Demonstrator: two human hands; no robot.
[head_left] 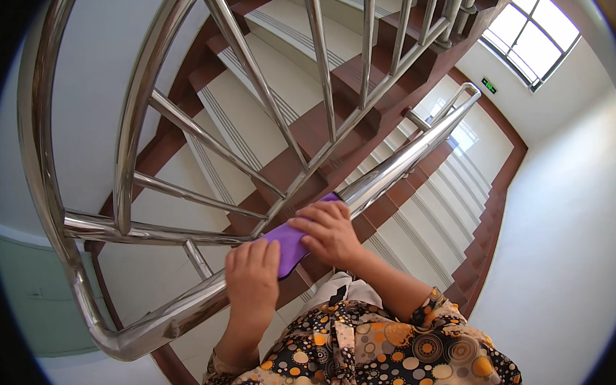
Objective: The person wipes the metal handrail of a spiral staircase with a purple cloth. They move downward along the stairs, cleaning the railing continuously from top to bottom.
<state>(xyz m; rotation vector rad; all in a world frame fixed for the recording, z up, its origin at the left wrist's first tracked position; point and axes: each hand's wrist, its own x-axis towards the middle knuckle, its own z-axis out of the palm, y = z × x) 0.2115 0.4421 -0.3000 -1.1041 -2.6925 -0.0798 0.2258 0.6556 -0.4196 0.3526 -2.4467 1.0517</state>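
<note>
A purple cloth (288,246) with a dark edge lies over a polished metal handrail (396,160). My left hand (253,272) rests on the rail at the cloth's left end, its fingers curled over the top and touching the cloth's edge. Farther along the rail, my right hand (329,233) presses on the cloth with bent fingers, near the cloth's upper end. Both thumbs and the undersides of the hands are mostly hidden, as is the part of the rail beneath the cloth.
Metal balusters (321,64) and a curved rail (46,155) stand at the left and above. Tiled stairs (265,94) rise beyond them; more steps (421,228) descend at the right towards a landing. A window (533,33) and a green sign (489,85) are at the upper right.
</note>
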